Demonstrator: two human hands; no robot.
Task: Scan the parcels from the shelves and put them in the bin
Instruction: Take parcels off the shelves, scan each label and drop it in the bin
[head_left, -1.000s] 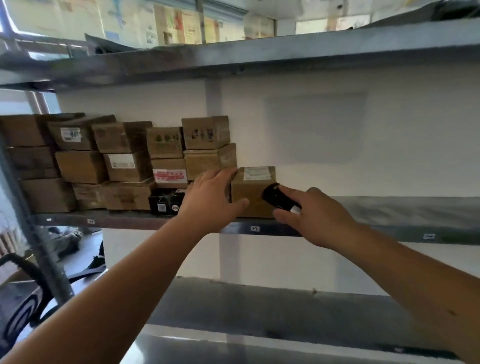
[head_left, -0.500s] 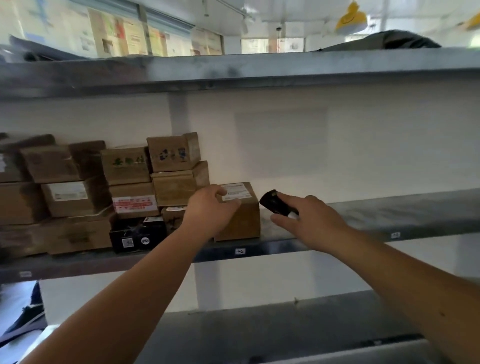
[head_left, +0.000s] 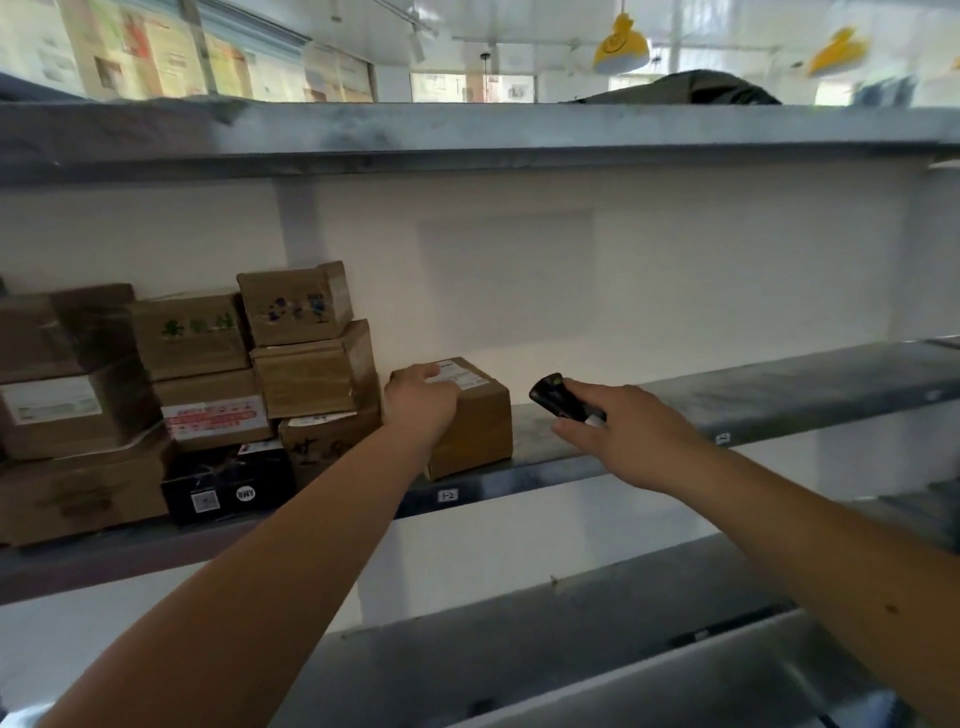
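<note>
A small brown cardboard parcel (head_left: 480, 421) with a white label on top stands on the grey metal shelf (head_left: 727, 400), apart from the stack to its left. My left hand (head_left: 418, 408) grips its top left corner, fingers curled over the upper edge. To the right, my right hand (head_left: 621, 428) holds a small black scanner (head_left: 558, 396), its head pointing left at the parcel's side. The bin is out of view.
A stack of several brown boxes (head_left: 306, 371) and one black box (head_left: 226, 486) fills the shelf's left part. The shelf stretch right of the parcel is bare. Another shelf (head_left: 519, 137) runs overhead and a lower one (head_left: 519, 639) below.
The view has swung right and up, so the stack sits further left. My left hand shifted from the parcel's front face to its top corner. The scanner stays aimed at the parcel.
</note>
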